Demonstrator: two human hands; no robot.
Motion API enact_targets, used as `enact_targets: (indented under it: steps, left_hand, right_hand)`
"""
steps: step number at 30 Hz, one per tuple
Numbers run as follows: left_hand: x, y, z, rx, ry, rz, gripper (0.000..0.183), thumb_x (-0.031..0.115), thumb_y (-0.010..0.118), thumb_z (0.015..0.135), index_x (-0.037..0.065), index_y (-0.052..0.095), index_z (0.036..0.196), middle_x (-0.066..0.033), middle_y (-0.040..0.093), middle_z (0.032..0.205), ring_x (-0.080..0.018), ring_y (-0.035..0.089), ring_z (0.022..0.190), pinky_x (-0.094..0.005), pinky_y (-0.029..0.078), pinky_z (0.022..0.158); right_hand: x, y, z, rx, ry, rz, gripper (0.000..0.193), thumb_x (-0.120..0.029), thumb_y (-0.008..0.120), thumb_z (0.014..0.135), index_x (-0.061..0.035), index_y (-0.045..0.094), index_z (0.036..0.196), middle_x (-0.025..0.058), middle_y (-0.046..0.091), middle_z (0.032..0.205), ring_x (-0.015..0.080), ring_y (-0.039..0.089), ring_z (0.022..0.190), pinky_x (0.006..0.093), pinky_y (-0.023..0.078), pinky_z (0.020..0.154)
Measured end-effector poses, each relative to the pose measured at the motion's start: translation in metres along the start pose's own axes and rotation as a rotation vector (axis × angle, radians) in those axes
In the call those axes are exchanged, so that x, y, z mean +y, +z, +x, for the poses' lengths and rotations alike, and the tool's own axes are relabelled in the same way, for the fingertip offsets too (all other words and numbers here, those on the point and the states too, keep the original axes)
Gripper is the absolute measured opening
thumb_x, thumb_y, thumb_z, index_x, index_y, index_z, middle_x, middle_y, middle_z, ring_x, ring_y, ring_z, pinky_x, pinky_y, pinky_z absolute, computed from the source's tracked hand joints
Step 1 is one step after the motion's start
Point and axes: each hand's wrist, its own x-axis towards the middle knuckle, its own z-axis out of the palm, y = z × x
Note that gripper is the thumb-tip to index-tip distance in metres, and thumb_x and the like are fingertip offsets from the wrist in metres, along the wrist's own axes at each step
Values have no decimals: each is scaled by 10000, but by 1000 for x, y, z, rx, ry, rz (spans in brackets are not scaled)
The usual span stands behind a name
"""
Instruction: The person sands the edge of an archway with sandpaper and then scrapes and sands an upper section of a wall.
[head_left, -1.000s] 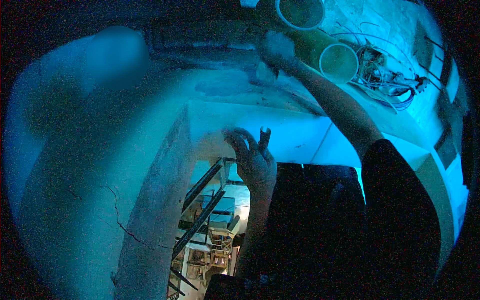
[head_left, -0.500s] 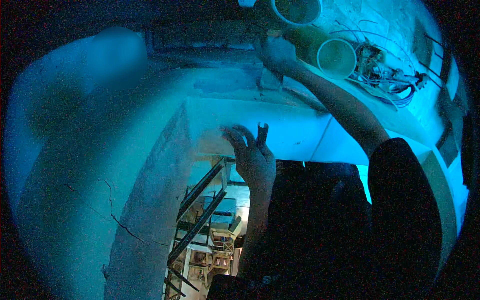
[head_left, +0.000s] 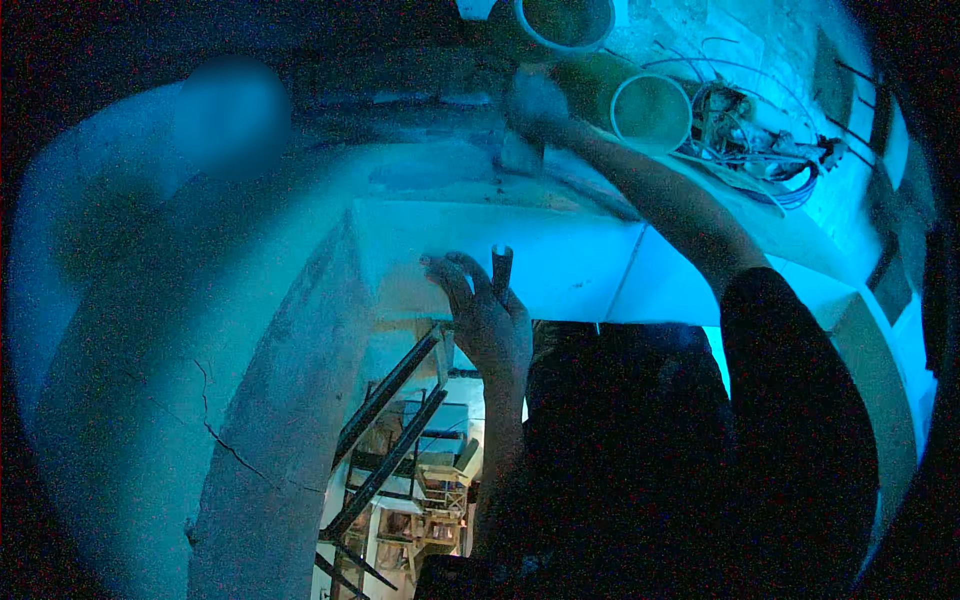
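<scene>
Right hand (head_left: 537,105) — outstretched; left hand (head_left: 492,322) nearer, curled

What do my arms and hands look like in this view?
Your left hand and right hand look ungloved. A dark, plain-looking sleeve on the right ends around the elbow, leaving the right forearm bare. The left forearm looks bare too; shadow hides any sleeve there.

Tangled cables (head_left: 733,125) lie at upper right. Dark bars (head_left: 388,392) (two roughly parallel) slant beside wooden frames (head_left: 443,480). A crack (head_left: 222,443) marks the pale surface (head_left: 140,470) at left.
</scene>
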Motion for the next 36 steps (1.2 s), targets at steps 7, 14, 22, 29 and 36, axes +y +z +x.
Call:
enact_targets:
  steps: [7,14,22,29,36]
  left_hand:
    - [18,-10,0,-53,3,267,614,82,512,757,-52,204,1270,-311,121,1333,-441,198,1230,-479,427,864]
    - [16,-9,0,-56,-36,246,605,93,505,764,-41,206,1273,-307,132,1332,-438,196,1230,-458,461,817]
    - [17,-16,-6,-71,-58,271,600,96,515,761,-48,223,1265,-310,143,1324,-438,190,1231,-451,438,855]
    - [13,-11,-5,-58,-5,234,622,100,529,755,-43,218,1275,-305,134,1331,-434,186,1236,-427,398,914]
    - [17,-4,0,-84,41,225,607,114,514,766,-36,219,1275,-303,137,1333,-428,186,1239,-429,407,905]
  right_hand:
    - [24,47,4,83,-433,-268,349,-332,472,806,3,552,745,177,559,618,324,567,536,456,458,459]
    - [2,2,-24,37,-126,-31,318,-299,499,786,5,551,706,185,543,584,316,564,528,452,449,447]
    - [2,-21,-20,-39,-204,-99,347,-334,483,800,-15,569,694,164,572,598,280,611,575,410,485,471]
    - [-6,-25,-42,56,-129,7,303,-278,482,803,-24,559,657,153,559,583,254,593,570,420,468,508]
    - [99,40,16,312,-616,-411,227,-178,505,782,9,549,662,169,528,613,316,535,571,450,422,563]
